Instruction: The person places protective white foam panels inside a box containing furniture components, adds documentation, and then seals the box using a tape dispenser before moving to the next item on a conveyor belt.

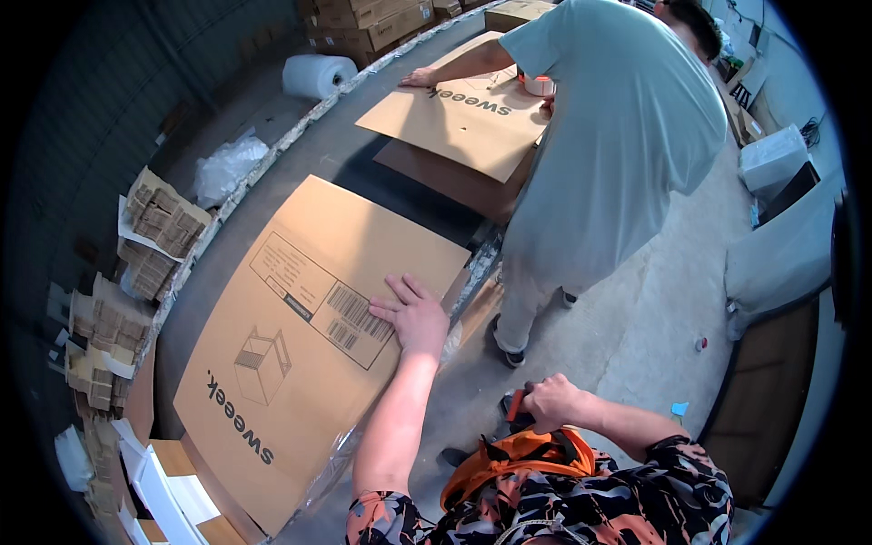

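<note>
My left hand (413, 313) lies flat with fingers spread on a large, flat cardboard carton (322, 236). It presses beside the carton's printed label (313, 295), near the edge closest to me. A line drawing of a piece of furniture shows on the same face. At my waist, my right hand (554, 402) is closed around a small orange-red and black object (516, 406), whose kind I cannot make out. Just below that hand is an orange bag (518, 463) at my front.
A co-worker (609, 136) leans over another flat carton (463, 118) with a roll of tape (539, 84). Both cartons rest on a long dark table (341, 145). Beyond it are stacked cardboard pieces (163, 218), crumpled plastic (227, 168) and a bubble-wrap roll (318, 76).
</note>
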### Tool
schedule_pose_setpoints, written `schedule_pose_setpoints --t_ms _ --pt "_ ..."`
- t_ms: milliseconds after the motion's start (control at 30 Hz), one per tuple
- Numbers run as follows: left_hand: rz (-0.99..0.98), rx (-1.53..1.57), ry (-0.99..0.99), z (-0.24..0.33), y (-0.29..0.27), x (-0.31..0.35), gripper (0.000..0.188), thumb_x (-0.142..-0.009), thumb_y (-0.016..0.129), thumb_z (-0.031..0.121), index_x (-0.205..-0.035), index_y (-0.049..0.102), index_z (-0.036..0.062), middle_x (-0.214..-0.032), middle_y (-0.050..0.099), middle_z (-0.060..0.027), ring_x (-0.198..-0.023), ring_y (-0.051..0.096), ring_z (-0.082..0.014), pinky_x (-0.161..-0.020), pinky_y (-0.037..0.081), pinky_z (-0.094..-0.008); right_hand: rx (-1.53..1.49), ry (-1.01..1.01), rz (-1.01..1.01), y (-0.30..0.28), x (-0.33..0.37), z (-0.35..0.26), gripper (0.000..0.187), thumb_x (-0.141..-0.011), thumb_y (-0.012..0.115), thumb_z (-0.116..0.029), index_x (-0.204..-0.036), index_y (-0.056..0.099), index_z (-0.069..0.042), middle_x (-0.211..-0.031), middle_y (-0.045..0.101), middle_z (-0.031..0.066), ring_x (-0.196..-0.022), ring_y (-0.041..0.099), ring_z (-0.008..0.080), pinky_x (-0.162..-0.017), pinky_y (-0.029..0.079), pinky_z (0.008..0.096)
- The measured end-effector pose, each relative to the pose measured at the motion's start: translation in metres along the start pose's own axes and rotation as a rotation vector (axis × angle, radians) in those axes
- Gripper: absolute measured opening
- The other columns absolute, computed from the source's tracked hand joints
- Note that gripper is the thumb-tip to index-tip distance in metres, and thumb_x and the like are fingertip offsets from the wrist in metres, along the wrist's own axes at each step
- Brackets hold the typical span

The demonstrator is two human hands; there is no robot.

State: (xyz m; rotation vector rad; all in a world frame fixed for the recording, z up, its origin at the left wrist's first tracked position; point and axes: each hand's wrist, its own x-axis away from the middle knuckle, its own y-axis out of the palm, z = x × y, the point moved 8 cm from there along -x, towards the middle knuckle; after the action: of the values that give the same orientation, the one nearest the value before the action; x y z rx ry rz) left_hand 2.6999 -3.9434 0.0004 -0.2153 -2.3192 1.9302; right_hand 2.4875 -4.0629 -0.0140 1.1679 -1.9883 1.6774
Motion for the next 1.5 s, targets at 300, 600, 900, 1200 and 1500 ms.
schedule_pose_setpoints --t_ms 300,600,900,1200,1500 --pt "0.34 0.328 0.032 -0.105 -0.009 0.121 0.115 -0.066 0.075 0.06 -0.147 0.025 -0.0037 -0.15 0.029 -0.0256 -0.138 0.026 -0.048 -0.112 0.023 -0.0587 -0.413 -0.326 1.086 -0.127 0.038 0.013 0.059 -0.055 0.072 -0.009 -0.113 0.068 -0.003 -0.127 0.055 0.0274 -0.116 0.058 0.0397 -0.099 0.046 0.0391" --pt "0.467 -0.009 -0.241 -0.276 0.047 0.278 0.105 -0.06 0.068 0.077 -0.124 0.055 -0.005 -0.134 0.051 -0.0249 -0.126 0.044 -0.0493 -0.105 0.037 -0.0585 -1.02 -0.733 0.861 -0.164 -0.039 -0.037 0.079 -0.058 0.073 -0.017 -0.132 0.054 0.001 -0.134 0.052 0.0238 -0.123 0.052 0.0321 -0.107 0.036 0.0394" --pt "0.317 0.077 0.191 -0.446 0.084 0.186 0.126 -0.043 0.081 0.07 -0.141 0.038 0.0027 -0.149 0.034 -0.0212 -0.139 0.026 -0.0445 -0.113 0.022 -0.0585 -1.6 -0.538 0.758 -0.174 -0.196 -0.116 0.082 -0.078 0.072 -0.013 -0.149 0.031 -0.006 -0.137 0.049 0.0109 -0.124 0.048 0.0191 -0.104 0.039 0.0313" --pt "-0.164 -0.267 -0.035 -0.539 0.101 0.101 0.143 -0.04 0.084 0.066 -0.152 0.016 0.0094 -0.157 0.015 -0.0187 -0.146 0.007 -0.0385 -0.119 0.005 -0.0527 -1.057 -0.311 0.826 -0.218 -0.276 -0.229 0.084 -0.085 0.056 -0.056 -0.145 0.032 -0.002 -0.146 0.037 0.0196 -0.135 0.028 0.0417 -0.112 0.024 0.0481" --pt "0.044 0.526 0.16 -0.263 -0.004 0.146 0.054 -0.079 0.072 0.027 -0.125 0.058 0.0019 -0.119 0.062 -0.0214 -0.103 0.064 -0.0373 -0.087 0.052 -0.0456 -0.217 0.163 0.975 -0.268 -0.262 -0.009 0.08 -0.087 0.05 -0.052 -0.141 0.034 0.005 -0.151 0.018 0.0319 -0.141 0.016 0.0454 -0.114 0.015 0.0527"
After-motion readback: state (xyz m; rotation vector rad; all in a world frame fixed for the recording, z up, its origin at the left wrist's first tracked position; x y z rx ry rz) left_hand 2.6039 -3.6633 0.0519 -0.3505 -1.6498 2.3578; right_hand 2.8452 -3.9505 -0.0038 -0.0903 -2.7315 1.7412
